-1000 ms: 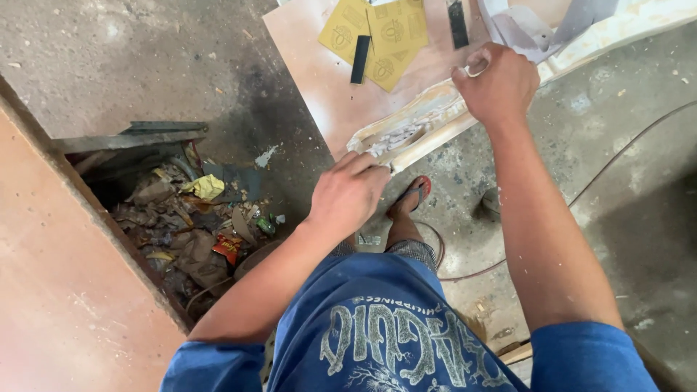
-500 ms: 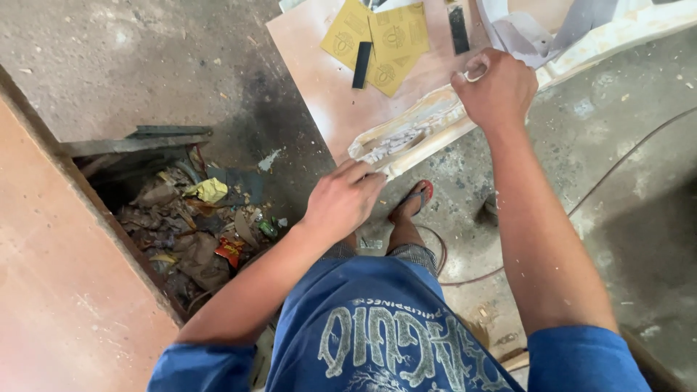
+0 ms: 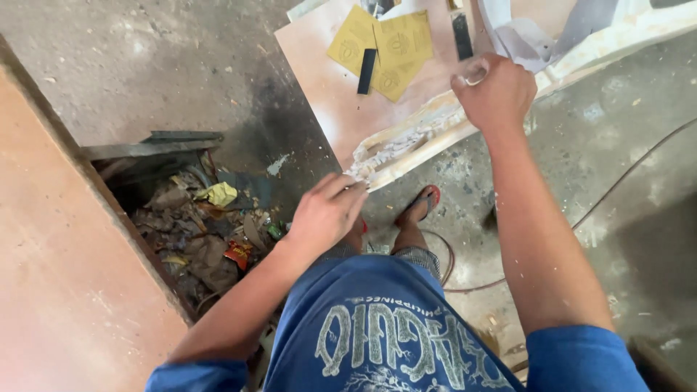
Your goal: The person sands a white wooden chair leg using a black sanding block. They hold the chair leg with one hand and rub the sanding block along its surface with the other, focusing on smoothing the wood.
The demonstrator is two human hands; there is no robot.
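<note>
Your left hand [image 3: 325, 214], fingers loosely curled and holding nothing, touches the near end of the pale carved wooden piece [image 3: 406, 141] overhanging the tabletop [image 3: 327, 80]. Your right hand [image 3: 496, 91] is fisted on a small pale scrap against its middle. Judged: mid-sanding; next stroke needs that end steadied. Beyond, yellow sandpaper sheets [image 3: 385, 43].

Two bare hands are in view: left hand [image 3: 324, 213] and right hand [image 3: 495, 91]. One long, white-coated carved wooden moulding [image 3: 406, 142] is present. On the pale plywood surface [image 3: 327, 87] lie two yellow sandpaper sheets [image 3: 388, 47] and two flat black strips [image 3: 367, 71].
</note>
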